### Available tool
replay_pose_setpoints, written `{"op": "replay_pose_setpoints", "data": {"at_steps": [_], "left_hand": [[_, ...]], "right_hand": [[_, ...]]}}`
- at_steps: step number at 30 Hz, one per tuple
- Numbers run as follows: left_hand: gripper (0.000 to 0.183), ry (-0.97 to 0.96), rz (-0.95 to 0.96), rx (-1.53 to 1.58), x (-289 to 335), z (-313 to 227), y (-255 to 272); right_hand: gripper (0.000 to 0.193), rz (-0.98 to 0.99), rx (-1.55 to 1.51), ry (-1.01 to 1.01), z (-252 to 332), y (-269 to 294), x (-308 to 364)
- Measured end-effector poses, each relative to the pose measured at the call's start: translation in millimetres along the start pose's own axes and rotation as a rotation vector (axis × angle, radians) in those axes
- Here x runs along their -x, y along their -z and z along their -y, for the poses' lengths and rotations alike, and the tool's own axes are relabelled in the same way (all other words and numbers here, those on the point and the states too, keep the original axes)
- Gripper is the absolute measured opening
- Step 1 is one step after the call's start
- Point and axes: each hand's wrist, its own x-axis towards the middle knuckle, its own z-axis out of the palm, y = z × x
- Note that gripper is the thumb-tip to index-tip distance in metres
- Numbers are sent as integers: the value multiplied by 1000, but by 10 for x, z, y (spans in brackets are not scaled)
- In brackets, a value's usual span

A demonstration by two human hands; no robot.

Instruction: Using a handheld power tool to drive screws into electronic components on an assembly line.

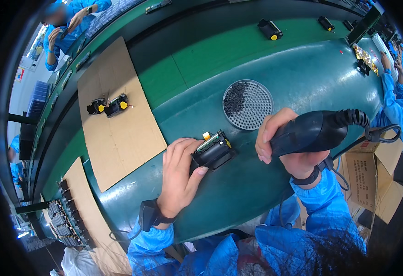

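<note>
My left hand (176, 181) rests on the green work surface, with fingers and thumb closed round the side of a small black module (216, 155). A narrow circuit board and a yellow-orange tab show along the module's upper side. My right hand (271, 131) is wrapped round a black handheld scanner (313, 132) with a coiled cord, its front end turned toward the module. The two are apart. Beyond them lies a round grey tray (260, 117) full of holes, its left part filled with tiny dark pieces.
Two similar modules (117, 106) lie on a cardboard sheet (118, 156) to the left. Another module (269, 29) sits on the green belt (197, 50). Several black parts (66, 225) line the lower left. An open carton (362, 184) stands right. Co-workers in blue sit at the far left and right.
</note>
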Motion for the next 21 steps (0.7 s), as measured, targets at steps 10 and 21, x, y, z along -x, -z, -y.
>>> {"op": "replay_pose_setpoints", "data": {"at_steps": [10, 21], "left_hand": [[56, -29, 19, -38, 41, 25, -29], [70, -91, -99, 349, 128, -16, -7]], "right_hand": [[93, -28, -10, -9, 9, -25, 7], [89, -112, -4, 12, 1, -91, 19]]}}
